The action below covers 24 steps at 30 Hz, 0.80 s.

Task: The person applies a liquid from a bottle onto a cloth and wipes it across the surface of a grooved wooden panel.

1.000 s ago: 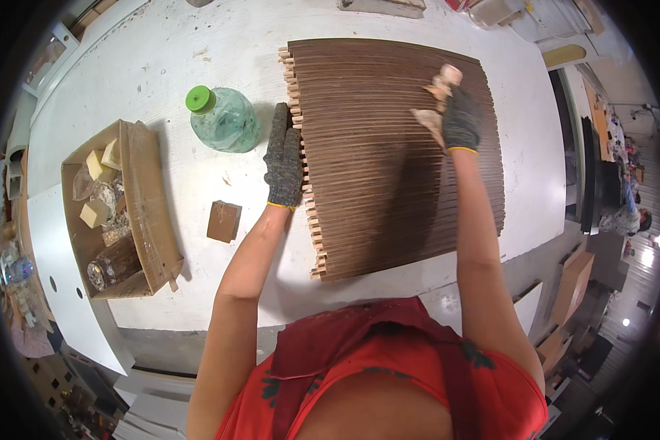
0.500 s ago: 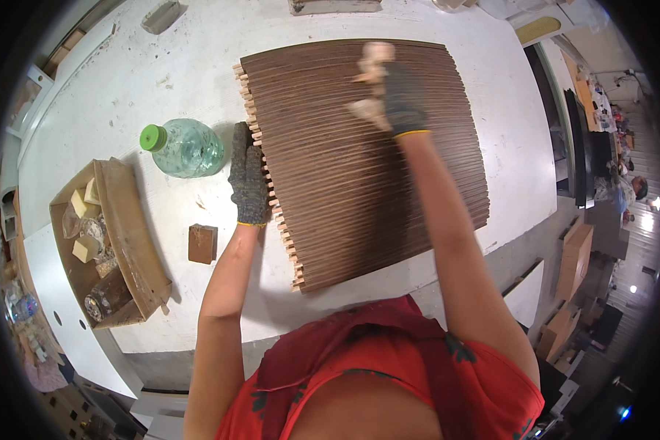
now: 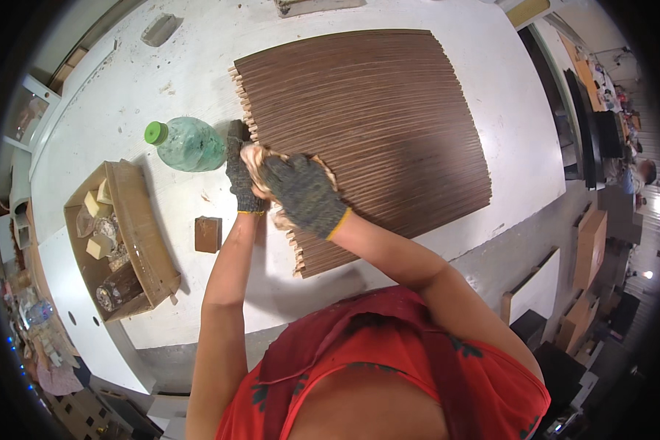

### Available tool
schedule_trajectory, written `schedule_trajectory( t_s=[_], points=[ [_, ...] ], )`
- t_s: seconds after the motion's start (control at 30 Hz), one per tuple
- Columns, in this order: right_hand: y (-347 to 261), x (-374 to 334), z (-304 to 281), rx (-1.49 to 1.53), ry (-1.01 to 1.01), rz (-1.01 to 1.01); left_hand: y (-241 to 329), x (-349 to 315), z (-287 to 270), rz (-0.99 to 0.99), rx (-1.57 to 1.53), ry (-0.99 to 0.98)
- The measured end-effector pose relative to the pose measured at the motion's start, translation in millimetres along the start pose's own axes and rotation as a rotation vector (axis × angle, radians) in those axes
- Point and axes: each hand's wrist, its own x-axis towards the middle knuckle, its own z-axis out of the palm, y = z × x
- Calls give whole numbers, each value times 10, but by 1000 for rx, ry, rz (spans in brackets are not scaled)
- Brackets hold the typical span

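Note:
A row of dark brown wooden strips (image 3: 374,125) lies side by side on the white table, their pale tongue-like ends jutting out along the left side. My left hand (image 3: 240,172), in a dark grey knit glove, rests straight-fingered against those ends, holding nothing. My right hand (image 3: 301,192), gloved alike, presses a crumpled pale cloth (image 3: 253,158) onto the strips' left edge, right beside my left hand. Part of the cloth is hidden under the palm. Left of my left hand, a greenish clear plastic bottle (image 3: 191,145) with a green cap lies on its side.
On the white table (image 3: 132,95), an open cardboard box (image 3: 143,242) at the left holds yellowish blocks and a dark cylinder. A small brown block (image 3: 207,235) sits between box and arm. A grey block (image 3: 161,29) and another piece (image 3: 319,6) lie at the far side.
My right hand has swept with the cloth from the far right part of the strips to their left edge. My left hand stays along that edge.

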Motion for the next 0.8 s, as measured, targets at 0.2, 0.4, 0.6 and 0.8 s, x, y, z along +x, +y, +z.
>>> schedule_trajectory(
  t_s=[0.2,0.4,0.6,0.8],
  points=[
    [1972,-876,-923,-170,152,424,513,-392,622,32,-141,3],
    [2044,-855,-452,-204,450,134,649,-383,785,68,28,20],
    [287,-478,81,38,78,42,579,-515,576,95,-10,13],
    [2257,-1661,-836,64,320,433,808,-847,541,75,83,173]
  ],
)
